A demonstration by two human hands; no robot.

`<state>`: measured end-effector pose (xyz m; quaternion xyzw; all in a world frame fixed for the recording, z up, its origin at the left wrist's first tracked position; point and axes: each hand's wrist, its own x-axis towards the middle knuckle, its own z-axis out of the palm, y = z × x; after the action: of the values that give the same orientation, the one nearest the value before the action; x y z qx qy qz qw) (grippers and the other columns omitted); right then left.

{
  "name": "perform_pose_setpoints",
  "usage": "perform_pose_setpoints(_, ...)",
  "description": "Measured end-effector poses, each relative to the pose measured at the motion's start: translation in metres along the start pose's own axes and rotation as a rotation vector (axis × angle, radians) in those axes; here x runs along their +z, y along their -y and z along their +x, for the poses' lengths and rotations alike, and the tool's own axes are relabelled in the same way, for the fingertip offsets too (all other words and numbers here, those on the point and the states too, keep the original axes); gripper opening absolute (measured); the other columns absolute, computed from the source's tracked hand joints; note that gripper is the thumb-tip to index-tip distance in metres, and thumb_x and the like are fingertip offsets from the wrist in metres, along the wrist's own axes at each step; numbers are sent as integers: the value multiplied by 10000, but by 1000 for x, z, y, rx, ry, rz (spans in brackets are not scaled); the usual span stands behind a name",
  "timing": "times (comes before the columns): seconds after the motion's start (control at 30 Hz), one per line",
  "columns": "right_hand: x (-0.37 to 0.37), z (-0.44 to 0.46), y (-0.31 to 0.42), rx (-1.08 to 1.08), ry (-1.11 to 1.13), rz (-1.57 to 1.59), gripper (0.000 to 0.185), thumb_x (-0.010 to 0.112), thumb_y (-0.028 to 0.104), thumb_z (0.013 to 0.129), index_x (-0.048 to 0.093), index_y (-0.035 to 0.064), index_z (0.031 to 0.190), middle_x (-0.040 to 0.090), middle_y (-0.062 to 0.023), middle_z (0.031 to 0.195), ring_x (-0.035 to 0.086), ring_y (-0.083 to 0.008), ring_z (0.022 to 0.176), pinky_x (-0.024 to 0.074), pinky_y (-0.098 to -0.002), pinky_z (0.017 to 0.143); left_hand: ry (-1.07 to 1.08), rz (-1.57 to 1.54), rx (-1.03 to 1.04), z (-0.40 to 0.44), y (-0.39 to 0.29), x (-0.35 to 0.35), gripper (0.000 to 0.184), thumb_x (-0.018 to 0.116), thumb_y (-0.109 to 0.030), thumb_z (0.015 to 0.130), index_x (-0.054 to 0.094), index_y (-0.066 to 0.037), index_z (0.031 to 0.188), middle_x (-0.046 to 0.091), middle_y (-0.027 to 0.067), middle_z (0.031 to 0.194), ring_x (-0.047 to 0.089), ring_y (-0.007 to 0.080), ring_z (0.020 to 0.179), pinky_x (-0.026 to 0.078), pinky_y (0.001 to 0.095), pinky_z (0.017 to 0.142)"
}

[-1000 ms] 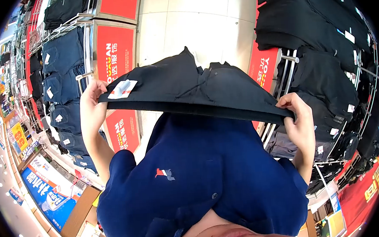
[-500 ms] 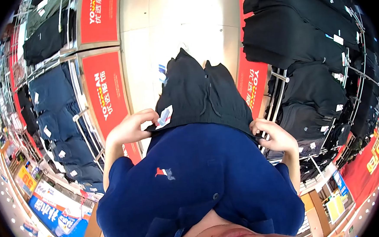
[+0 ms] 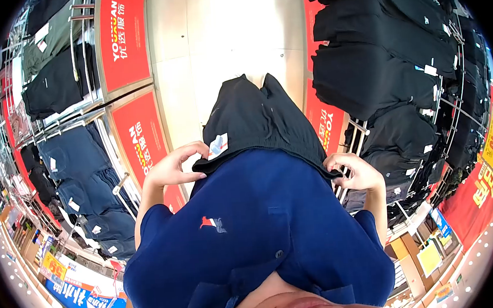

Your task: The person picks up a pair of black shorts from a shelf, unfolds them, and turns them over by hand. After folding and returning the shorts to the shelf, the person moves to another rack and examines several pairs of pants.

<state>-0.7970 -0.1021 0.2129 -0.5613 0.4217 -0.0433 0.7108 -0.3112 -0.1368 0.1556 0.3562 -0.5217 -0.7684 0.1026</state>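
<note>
Black trousers (image 3: 261,116) with an elastic waistband hang in front of my waist, the waistband towards me and the legs away. At the left end of the waistband my left hand (image 3: 174,167) holds the edge between thumb and fingers. A white tag (image 3: 218,146) lies on the cloth next to those fingertips. The opposite end of the waistband is pinched by my right hand (image 3: 356,171), its fingers curled round the edge. My dark blue shirt (image 3: 256,221) is right behind the trousers.
Racks of folded black trousers (image 3: 376,56) line the right side. On the left, a rack holds folded dark jeans (image 3: 74,150) and other garments. Red sign panels (image 3: 124,40) run along the rack bases. A pale tiled floor (image 3: 211,37) lies between the racks.
The racks and signs have shifted downwards in view. The trouser legs look shorter and less spread, and the waistband is a little higher. Both hands keep their places at its ends.
</note>
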Motion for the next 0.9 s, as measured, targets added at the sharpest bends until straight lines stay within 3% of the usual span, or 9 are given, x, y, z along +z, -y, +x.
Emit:
perform_pose_setpoints(0.1,-14,6,4,16,-247,34,245,693,-26,767,640,-9,1005,683,-103,959,659,-212,900,518,-332,858,-134,134,-9,20,-14,-26,228,711,22,856,647,-4,1073,645,84,1079,609,195,1054,461,324,964)
perform_pose_setpoints(0.17,-39,12,15,0,-446,-118,182,698,-4,806,666,-20,984,686,-100,914,610,-164,772,494,-287,731,-374,241,36,33,-30,-48,146,640,51,884,643,22,1027,651,93,900,647,205,875,508,319,823)
perform_pose_setpoints(0.23,-63,30,42,-196,-652,-107,152,677,0,837,667,-38,983,683,-107,909,590,-154,756,468,-271,695,-476,348,259,57,-43,-84,143,639,42,879,638,25,1021,634,88,845,648,194,835,512,308,787)
perform_pose_setpoints(0.33,-112,46,77,-391,-958,-274,189,645,-5,870,677,-65,1046,685,-109,933,626,-153,832,488,-257,763,-725,401,452,98,-86,-137,122,606,-17,954,647,39,1055,654,53,880,627,135,855,506,272,804)
perform_pose_setpoints(0.43,-176,51,86,-437,-1133,-273,176,646,32,961,674,-61,1108,680,-28,941,603,-76,874,476,-208,792,-913,307,696,138,-142,-167,215,586,-133,1039,649,64,1097,668,28,953,601,102,884,495,246,834)
perform_pose_setpoints(0.6,-271,57,87,-663,-1233,-118,188,652,46,989,678,-50,1149,660,19,930,567,-38,842,445,-174,790,-987,315,791,165,-203,-195,310,568,-244,1066,653,53,1063,681,32,971,608,92,889,487,232,830)
perform_pose_setpoints(0.7,-304,65,103,-742,-1151,-148,187,662,47,984,681,-51,1142,659,20,919,568,-36,838,444,-171,786,-1000,355,770,190,-224,-199,351,556,-290,1069,636,38,1164,691,46,1013,632,111,922,495,252,880)
perform_pose_setpoints(0.77,-327,74,115,-801,-1115,-114,179,663,50,985,683,-45,1135,651,27,901,544,-30,803,434,-170,759,-926,285,801,216,-248,-186,286,555,-232,1071,651,36,1104,686,27,1001,606,83,905,482,233,833)
perform_pose_setpoints(0.9,-401,81,122,-771,-1047,4,252,661,36,973,655,-69,1203,690,-35,1042,617,-76,926,461,-206,872,-883,197,844,260,-296,-173,293,567,-233,1065,660,40,1114,697,26,998,618,84,903,487,236,822)
